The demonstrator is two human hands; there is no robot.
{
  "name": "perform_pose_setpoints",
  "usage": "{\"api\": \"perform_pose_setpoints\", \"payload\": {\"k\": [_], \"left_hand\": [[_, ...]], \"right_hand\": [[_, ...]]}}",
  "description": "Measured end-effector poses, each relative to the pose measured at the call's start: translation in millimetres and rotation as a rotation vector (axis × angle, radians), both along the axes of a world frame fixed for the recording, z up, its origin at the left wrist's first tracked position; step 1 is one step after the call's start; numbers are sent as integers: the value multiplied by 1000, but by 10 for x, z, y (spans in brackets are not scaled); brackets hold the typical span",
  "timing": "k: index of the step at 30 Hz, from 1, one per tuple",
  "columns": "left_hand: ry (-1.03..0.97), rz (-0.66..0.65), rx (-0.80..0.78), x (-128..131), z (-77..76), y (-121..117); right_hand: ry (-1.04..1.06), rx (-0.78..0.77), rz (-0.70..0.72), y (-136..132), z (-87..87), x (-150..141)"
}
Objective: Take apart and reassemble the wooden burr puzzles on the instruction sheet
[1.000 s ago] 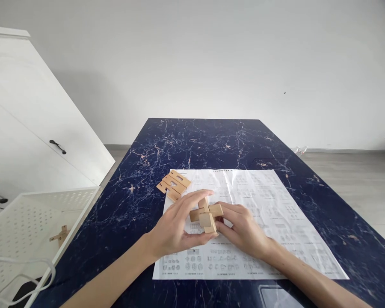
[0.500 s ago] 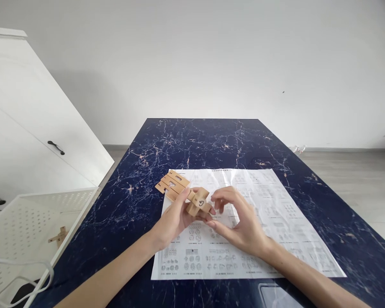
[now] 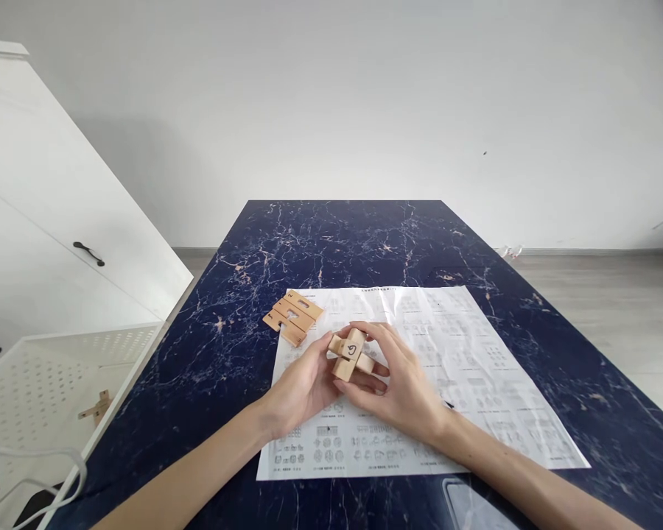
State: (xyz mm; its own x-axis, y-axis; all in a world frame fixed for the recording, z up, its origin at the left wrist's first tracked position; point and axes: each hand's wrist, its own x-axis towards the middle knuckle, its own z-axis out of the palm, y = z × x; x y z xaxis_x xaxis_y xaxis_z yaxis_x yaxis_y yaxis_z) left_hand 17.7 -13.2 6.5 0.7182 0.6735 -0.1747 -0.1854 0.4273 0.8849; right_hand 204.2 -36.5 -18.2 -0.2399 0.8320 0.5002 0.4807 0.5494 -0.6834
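Observation:
A small wooden interlocking puzzle (image 3: 352, 352), made of crossed notched bars with a dark mark on one face, is held between both hands above the printed sheet. My left hand (image 3: 305, 383) is closed on its left side, thumb by the short bar end. My right hand (image 3: 401, 375) grips it from the right, with fingers at the top and thumb near the lower end. Several flat wooden pieces (image 3: 294, 316) with cut-outs and numbers lie side by side beyond my left hand, partly on the paper's corner.
The creased sheet of printed diagrams (image 3: 475, 412) lies on the dark blue marbled table (image 3: 331, 243). At lower left, a white perforated bin (image 3: 22, 383) holds a wooden cross-shaped piece (image 3: 98, 406) and a white cable (image 3: 60, 460). A flat, dark, rounded object (image 3: 472, 504) sits at the front edge.
My right hand has closed in on the puzzle and now grips it. The puzzle has turned in the hands, its marked face tilting. The view has shifted slightly.

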Motion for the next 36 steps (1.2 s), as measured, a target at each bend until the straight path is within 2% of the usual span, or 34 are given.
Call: {"api": "perform_pose_setpoints", "payload": {"k": [6,13,21,24,29,32,36], "left_hand": [[-9,43,79,-44,-72,19],[70,105,148,-71,-67,42],[189,35,294,-119,19,49],[358,139,466,-125,33,9],[672,462,881,-171,-64,14],[781,448,1109,-221,-111,52],[828,382,1261,-235,-106,62]], "right_hand": [[-31,115,-2,21,15,20],[-55,153,16,27,-4,37],[-59,220,26,22,34,47],[-83,230,22,30,23,54],[-127,224,-40,51,-17,73],[-157,237,-61,55,-31,80],[-187,258,-41,55,-45,79]]}}
